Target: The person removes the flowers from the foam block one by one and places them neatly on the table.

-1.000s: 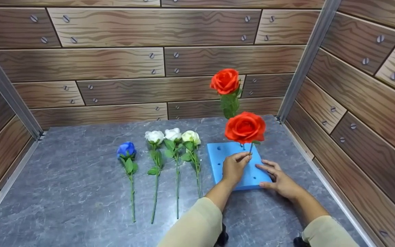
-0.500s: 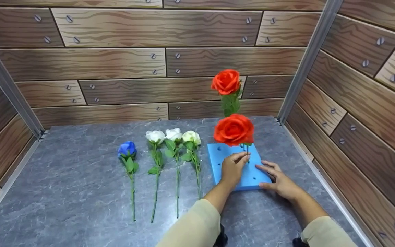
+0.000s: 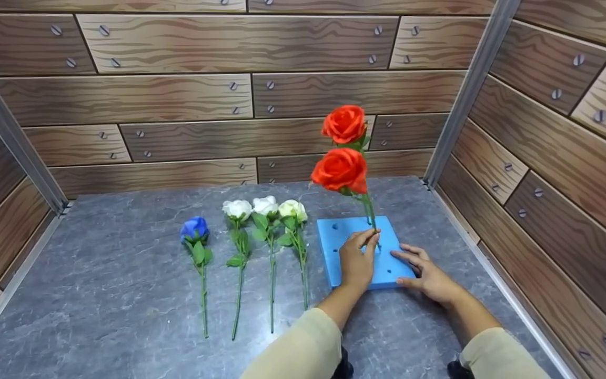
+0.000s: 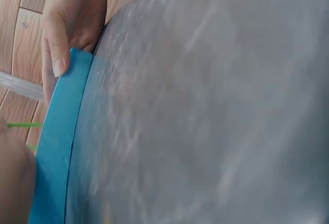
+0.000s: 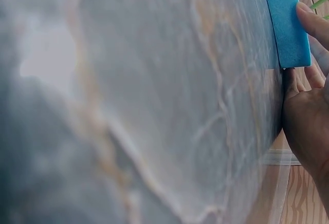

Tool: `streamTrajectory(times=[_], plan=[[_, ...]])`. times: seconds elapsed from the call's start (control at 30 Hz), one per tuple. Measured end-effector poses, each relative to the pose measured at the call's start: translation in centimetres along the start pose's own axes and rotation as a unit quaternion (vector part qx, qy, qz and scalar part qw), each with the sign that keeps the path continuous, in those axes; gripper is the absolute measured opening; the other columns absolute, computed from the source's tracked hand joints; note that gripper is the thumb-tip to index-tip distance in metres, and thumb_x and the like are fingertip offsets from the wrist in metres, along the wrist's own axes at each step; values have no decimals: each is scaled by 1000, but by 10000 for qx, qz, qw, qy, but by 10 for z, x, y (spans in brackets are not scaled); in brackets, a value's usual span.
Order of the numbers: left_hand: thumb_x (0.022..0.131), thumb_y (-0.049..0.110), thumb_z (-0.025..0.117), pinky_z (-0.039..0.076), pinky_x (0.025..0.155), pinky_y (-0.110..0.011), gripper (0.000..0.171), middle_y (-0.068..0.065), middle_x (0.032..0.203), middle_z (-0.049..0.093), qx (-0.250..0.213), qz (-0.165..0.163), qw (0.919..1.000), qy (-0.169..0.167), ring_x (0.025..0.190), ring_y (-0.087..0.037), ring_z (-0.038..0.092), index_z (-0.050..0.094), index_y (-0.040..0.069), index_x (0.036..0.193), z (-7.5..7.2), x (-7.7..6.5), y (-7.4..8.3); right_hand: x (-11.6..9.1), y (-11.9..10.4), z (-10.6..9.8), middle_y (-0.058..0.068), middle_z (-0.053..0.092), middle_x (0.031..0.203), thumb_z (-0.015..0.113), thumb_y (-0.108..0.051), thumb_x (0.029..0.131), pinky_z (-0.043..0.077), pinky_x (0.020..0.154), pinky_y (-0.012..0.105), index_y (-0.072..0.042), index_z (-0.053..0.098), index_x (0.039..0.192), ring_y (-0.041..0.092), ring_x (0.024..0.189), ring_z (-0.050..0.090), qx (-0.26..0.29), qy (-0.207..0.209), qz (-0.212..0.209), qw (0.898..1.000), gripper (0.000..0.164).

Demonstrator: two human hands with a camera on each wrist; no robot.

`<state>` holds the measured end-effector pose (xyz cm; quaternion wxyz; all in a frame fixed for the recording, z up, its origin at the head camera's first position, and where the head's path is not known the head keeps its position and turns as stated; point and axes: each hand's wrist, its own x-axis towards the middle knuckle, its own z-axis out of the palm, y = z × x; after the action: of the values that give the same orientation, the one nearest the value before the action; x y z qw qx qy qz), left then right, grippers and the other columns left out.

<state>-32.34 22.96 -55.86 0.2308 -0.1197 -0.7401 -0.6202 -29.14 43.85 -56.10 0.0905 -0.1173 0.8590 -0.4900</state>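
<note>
Leaning slightly toward the table's left edge, bloom uppermost: front red rose (image 3: 340,171), one. Full round head of layered petals, thin green stem; long axis near vertical, foot down at the top of a blue foam block (image 3: 387,239), depth of insertion not discernible.

Left hand (image 3: 356,263): thumb and fingertips pinching the stem low, just above the block. Right hand (image 3: 426,273): fingers spread, touching the block's right edge, thumb at its near right corner.

Block: flat slab, several holes, in the table's right half. Rear red rose (image 3: 344,123): upright from the block's rear part, bloom just above the first in the head view.

Left of the block, lying flat, heads toward the rear edge: cream rose (image 3: 292,210); white roses (image 3: 236,210), two; farther toward the left edge, blue rose (image 3: 193,228). All with green leaves.

Table (image 3: 124,295): grey, marbled, glossy toward the near edge. Walls (image 3: 177,97): wood-plank pattern with slotted screw heads, along rear, left and right edges. Metal posts (image 3: 467,95): rear left and rear right corners. Beige sleeves (image 3: 295,347) on both arms.
</note>
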Motion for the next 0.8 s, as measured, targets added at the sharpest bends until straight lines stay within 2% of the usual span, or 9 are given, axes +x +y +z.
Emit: streamTrajectory(times=[0.1,0.2,0.3,0.43,0.63,0.8], plan=[[103,14,74,66,86,-24,19,-5,113,83,175,443,9983,347,101,-16,80,83,9,119,-1,-1,0,3,-1,2,26,14,174,81,-19,98,20,133,69,-3,48,162,59,164,13,-53,-13,-35,10000,73],[103,14,74,66,87,-23,19,-6,113,84,-1,453,9977,503,100,-16,80,83,6,117,-4,-2,3,4,-2,3,26,17,173,82,-20,97,24,133,61,-4,50,161,57,164,16,-180,20,-48,9998,73],[103,16,74,65,86,-20,19,-5,113,84,-196,209,9988,401,98,-14,80,83,9,118,-9,-3,10,4,-3,3,25,17,174,82,-20,98,24,133,61,-4,50,161,57,164,16,-180,12,-48,9998,73],[106,20,70,64,84,-19,21,-3,116,82,-240,5,9996,160,98,-12,78,81,12,122,-16,-3,23,4,-5,4,26,15,174,81,-20,98,21,132,68,-2,48,161,59,164,15,-113,-7,-29,9999,73],[110,25,64,64,83,-20,23,-3,118,79,-522,-105,9986,-63,100,-10,76,78,17,127,-28,-5,42,1,-4,2,27,17,173,82,-18,97,21,132,71,-2,50,160,59,163,16,-130,128,-9,9998,73],[110,24,63,65,82,-22,21,-8,114,81,-876,-137,9960,-148,98,-17,77,77,16,125,-43,-10,51,0,-2,0,28,16,174,81,-18,98,18,132,74,-1,49,160,59,163,13,-122,67,-51,9999,72]])
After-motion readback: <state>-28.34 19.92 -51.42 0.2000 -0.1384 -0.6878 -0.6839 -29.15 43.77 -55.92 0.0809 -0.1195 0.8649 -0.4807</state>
